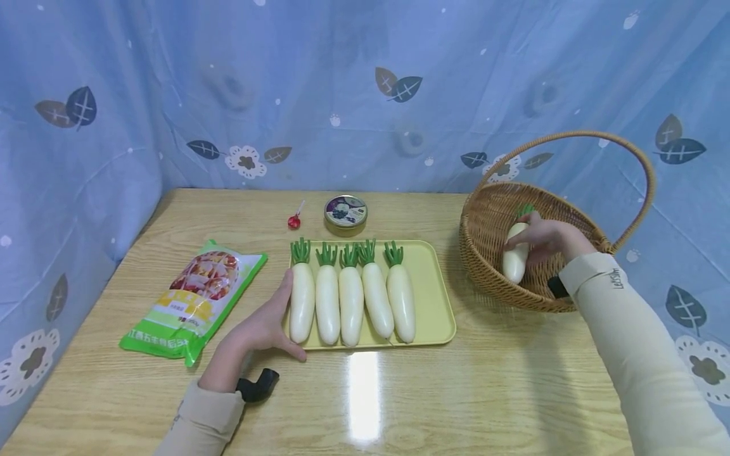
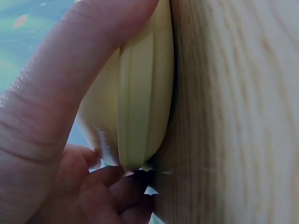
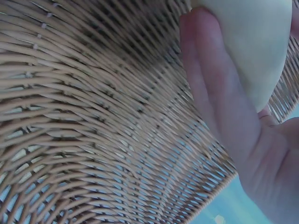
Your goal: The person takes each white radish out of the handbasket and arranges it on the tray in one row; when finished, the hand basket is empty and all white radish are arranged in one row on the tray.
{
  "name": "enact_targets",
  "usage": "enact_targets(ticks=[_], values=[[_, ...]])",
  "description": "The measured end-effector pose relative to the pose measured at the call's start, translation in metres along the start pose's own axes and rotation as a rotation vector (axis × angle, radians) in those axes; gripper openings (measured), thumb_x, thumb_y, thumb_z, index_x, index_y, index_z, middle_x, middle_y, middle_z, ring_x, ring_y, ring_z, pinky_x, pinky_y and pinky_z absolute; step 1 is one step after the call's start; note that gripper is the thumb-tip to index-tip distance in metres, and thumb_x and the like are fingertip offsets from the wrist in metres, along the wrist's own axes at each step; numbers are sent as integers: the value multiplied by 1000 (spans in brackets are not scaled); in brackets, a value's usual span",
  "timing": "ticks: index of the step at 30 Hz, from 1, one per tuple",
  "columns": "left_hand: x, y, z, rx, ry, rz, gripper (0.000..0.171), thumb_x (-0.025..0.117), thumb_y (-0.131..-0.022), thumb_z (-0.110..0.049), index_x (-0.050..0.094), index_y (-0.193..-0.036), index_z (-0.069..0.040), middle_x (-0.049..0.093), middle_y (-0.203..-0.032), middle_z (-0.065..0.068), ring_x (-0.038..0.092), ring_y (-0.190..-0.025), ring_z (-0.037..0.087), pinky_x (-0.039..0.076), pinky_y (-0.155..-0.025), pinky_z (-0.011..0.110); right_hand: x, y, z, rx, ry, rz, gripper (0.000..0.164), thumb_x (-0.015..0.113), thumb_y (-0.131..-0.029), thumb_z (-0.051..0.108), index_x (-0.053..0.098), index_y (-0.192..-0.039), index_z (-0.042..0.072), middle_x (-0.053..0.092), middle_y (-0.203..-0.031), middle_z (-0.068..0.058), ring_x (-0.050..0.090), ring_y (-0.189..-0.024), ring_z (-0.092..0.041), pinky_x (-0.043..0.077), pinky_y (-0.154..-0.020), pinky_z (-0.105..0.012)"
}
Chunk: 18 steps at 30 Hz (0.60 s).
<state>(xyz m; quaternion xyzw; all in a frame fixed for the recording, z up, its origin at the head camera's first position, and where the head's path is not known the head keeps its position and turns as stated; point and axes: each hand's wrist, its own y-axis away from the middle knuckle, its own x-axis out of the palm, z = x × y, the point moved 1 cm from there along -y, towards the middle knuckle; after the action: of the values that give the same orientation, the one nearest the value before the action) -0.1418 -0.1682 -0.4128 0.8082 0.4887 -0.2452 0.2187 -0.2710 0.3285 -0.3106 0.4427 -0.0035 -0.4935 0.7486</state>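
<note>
My right hand (image 1: pixel 544 235) grips a white radish (image 1: pixel 515 265) with a green top inside the wicker basket (image 1: pixel 481 269) at the right. In the right wrist view, fingers lie along one side of this radish (image 3: pixel 254 42), over the woven basket wall (image 3: pixel 121 107). At the front left corner of a pale yellow tray (image 1: pixel 433 294), my left hand (image 1: pixel 265 326) holds the edge, thumb at the front and fingers along the left side. The left wrist view shows the thumb against the tray wall (image 2: pixel 138 107). Several white radishes (image 1: pixel 350 304) lie side by side on the tray, green tops to the back.
A green and white food bag (image 1: pixel 196 297) lies left of the tray. Behind the tray are a red lollipop (image 1: pixel 294 221) and a round tin (image 1: pixel 345 216). The basket's tall handle (image 1: pixel 576 134) arches above it. A blue patterned curtain (image 1: pixel 319 95) borders the wooden table (image 1: pixel 422 399).
</note>
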Motion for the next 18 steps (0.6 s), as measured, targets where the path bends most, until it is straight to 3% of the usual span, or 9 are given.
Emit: enact_targets(ticks=[7, 12, 18], values=[[1, -1, 0, 6, 1, 2, 153, 91, -41, -34, -19, -141, 1, -17, -148, 21, -7, -136, 32, 5, -109, 47, -11, 13, 5, -80, 26, 3, 94, 58, -88, 16, -21, -136, 0, 13, -123, -39, 57, -93, -35, 52, -76, -43], [0, 0, 1, 3, -2, -7, 153, 91, -40, -33, -19, -141, 1, -16, -148, 21, -6, -136, 33, 5, -109, 47, -13, 22, 12, -134, 11, -2, 87, 58, -88, 14, -15, -133, 3, 10, -125, -37, 56, -93, -36, 52, -76, -44], [0, 0, 2, 8, 2, -2, 153, 91, -41, -34, -19, -141, 1, -16, -148, 22, -6, -136, 33, 5, -109, 47, -12, 40, 20, -167, -22, -32, 87, 58, -88, 17, -14, -135, 10, 21, -125, -34, 60, -89, -28, 52, -78, -44]])
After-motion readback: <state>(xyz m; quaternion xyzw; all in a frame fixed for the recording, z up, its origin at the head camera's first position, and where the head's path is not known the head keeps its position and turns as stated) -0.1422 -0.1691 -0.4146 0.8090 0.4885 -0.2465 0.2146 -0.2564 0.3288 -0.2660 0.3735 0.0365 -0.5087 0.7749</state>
